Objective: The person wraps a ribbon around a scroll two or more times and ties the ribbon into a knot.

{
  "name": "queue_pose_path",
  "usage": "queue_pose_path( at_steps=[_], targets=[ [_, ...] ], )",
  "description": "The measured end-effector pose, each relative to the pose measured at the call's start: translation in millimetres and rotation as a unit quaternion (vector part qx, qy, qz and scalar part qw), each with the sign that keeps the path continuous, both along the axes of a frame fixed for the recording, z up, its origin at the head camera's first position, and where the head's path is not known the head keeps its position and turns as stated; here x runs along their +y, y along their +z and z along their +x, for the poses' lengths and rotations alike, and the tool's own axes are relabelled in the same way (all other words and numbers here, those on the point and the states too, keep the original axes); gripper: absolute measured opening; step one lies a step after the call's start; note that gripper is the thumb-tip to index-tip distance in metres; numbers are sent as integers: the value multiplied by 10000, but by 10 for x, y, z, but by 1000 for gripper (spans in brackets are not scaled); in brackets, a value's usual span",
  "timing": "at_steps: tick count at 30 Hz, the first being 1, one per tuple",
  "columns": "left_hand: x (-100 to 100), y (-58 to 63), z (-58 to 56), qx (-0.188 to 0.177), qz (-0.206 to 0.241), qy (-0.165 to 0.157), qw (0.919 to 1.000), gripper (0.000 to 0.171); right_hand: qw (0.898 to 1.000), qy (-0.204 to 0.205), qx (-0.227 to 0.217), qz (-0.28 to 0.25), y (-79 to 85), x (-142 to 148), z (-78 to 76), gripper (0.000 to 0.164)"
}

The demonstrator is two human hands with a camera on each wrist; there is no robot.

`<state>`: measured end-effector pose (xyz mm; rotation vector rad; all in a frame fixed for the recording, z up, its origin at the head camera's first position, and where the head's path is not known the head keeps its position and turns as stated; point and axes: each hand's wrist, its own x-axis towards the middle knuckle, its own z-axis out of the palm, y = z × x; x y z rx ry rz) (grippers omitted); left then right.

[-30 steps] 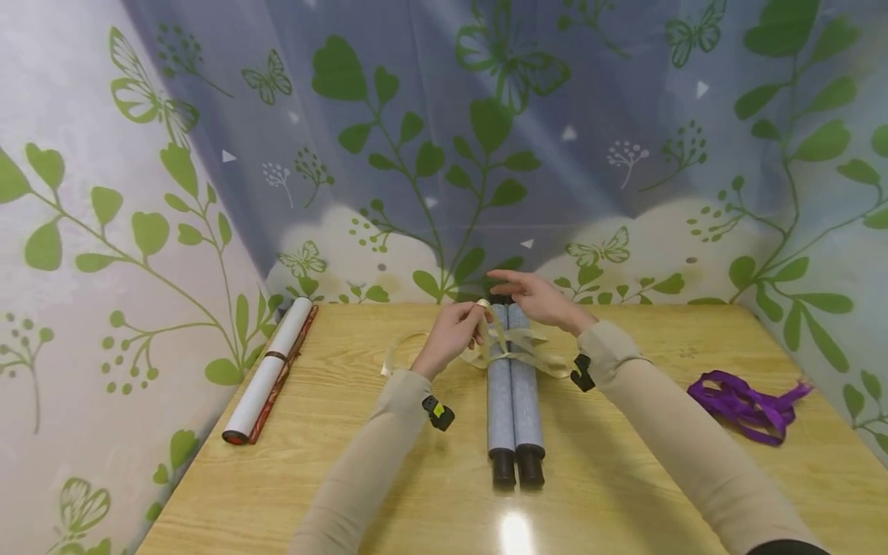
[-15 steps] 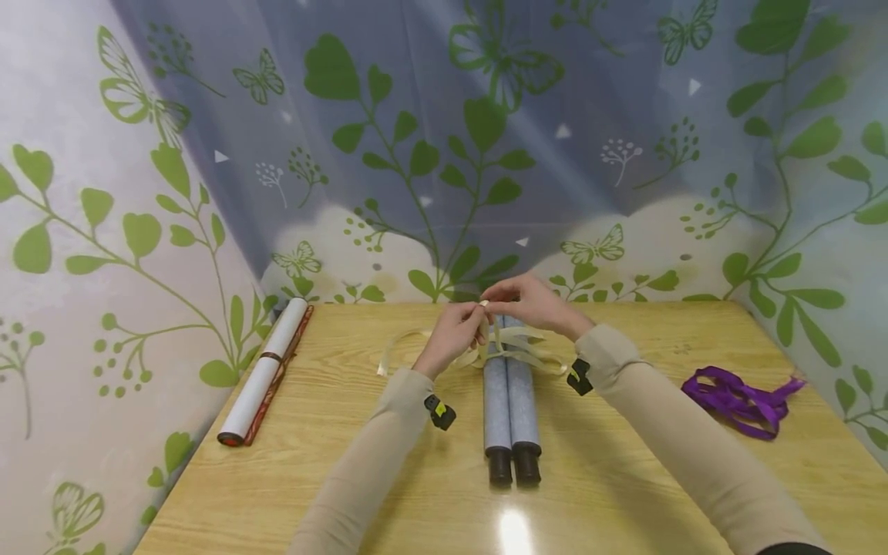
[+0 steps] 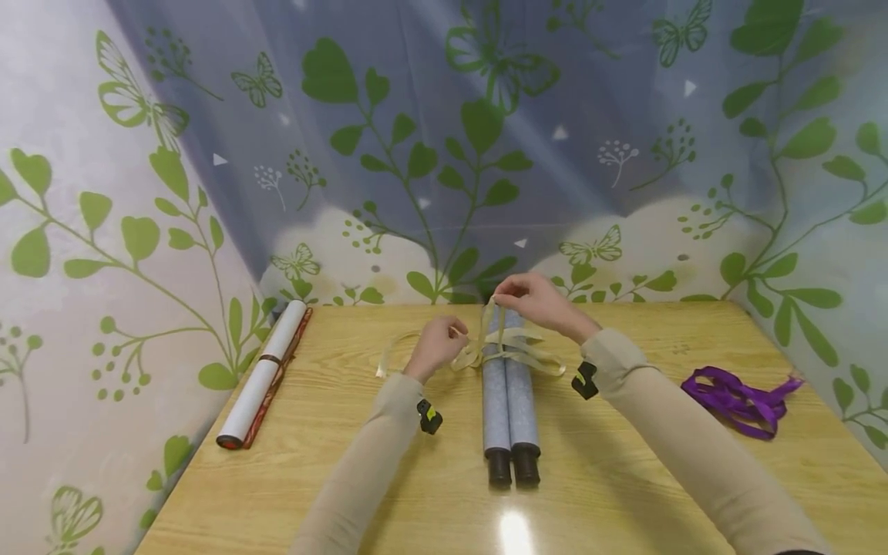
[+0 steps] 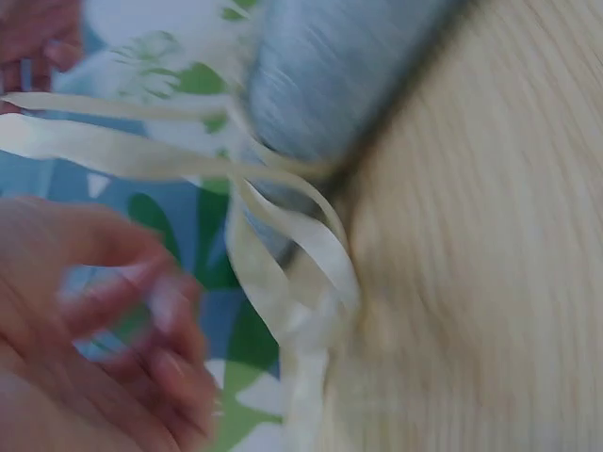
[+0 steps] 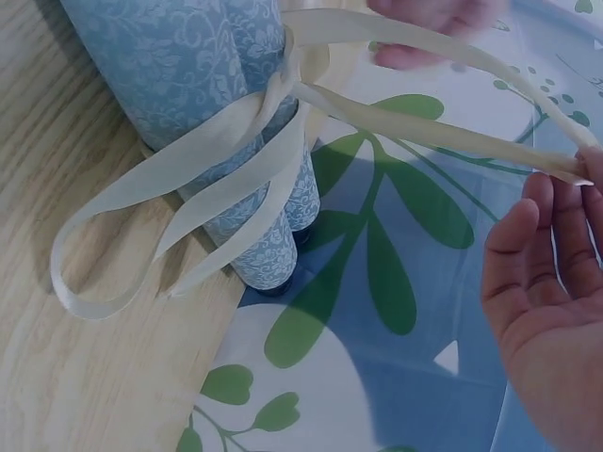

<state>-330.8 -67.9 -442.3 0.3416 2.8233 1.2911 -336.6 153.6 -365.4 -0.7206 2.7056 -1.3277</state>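
Two light blue patterned scrolls (image 3: 509, 401) with dark end knobs lie side by side on the wooden table. A cream ribbon (image 5: 203, 141) is wound round both, with loops lying to the right in the head view. My right hand (image 3: 539, 301) pinches a raised length of that ribbon between thumb and fingers, above the scrolls' far end; two strands run taut to it from the binding. My left hand (image 3: 437, 345), blurred in its wrist view, hangs loosely curled and holds nothing. Loose ribbon (image 4: 306, 330) dangles beside its fingertips.
At the table's left side lies a white rolled scroll (image 3: 267, 374) with a dark tie and a red edge. A purple ribbon (image 3: 738, 405) is heaped on the right. A leaf-patterned curtain (image 3: 416, 154) hangs behind the table (image 3: 347, 478).
Both hands met at the ribbon half a second ago. Since then the left has let go and dropped down and left, while the right keeps the ribbon and has drawn slightly right.
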Motion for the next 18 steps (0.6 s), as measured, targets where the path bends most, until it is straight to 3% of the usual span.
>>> queue_pose_path(
  at_steps=[4, 6, 8, 11, 13, 15, 18],
  targets=[
    [-55, -92, 16, -97, -1209, 232, 9923, 29, 10000, 56, 19, -28, -9, 36, 15, 24],
    [-78, -122, 23, -89, -1463, 297, 9888, 21, 9999, 86, 21, -70, -16, 42, 20, 24],
    [-98, -135, 17, 9, -1310, 390, 9906, 23, 9999, 80, 17, -110, -23, 47, 22, 25],
    [-125, -117, -20, 198, -324, 631, 9973, 17, 9999, 58, -21, -149, -35, 57, 17, 24],
    [-131, -60, -47, 282, 642, 831, 9941, 12, 9998, 38, -35, -168, -41, 64, 12, 23],
    [-129, 26, -66, 247, 1643, 962, 9814, 15, 9998, 31, -48, -187, -50, 73, 7, 23],
    [-112, 179, -80, 278, 3071, 958, 9464, 14, 9997, 26, -71, -215, -54, 74, 2, 23]
  ],
)
